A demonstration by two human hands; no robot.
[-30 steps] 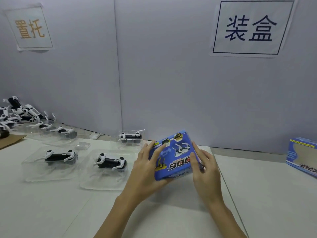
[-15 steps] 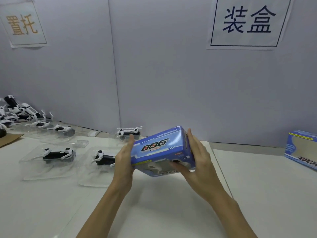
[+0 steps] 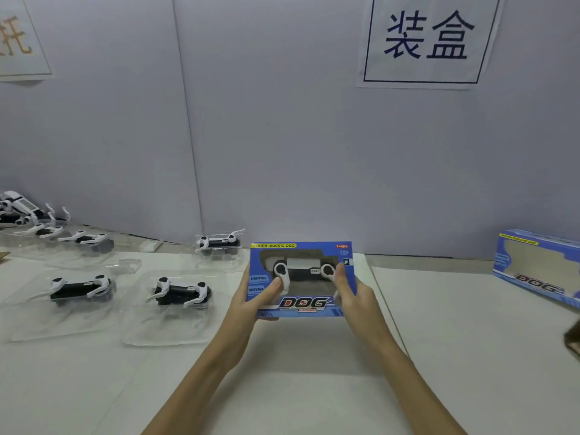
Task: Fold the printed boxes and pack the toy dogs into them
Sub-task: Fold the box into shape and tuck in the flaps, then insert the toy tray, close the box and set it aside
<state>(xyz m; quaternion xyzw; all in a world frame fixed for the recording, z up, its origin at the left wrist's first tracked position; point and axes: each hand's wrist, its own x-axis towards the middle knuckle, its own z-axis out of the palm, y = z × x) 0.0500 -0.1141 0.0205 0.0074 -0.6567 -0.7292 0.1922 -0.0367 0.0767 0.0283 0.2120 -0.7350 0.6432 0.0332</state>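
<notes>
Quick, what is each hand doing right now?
Left hand: grips the left end of the packed dog box.
Right hand: grips the box's right end.

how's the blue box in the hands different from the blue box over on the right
The held box shows a toy dog through its window; the window of the right-hand box looks empty. The held box faces the camera squarely, gripped at its sides by the left hand and right hand; the right-hand box sits untouched on the table, angled. Both are blue with DOG lettering.
</notes>
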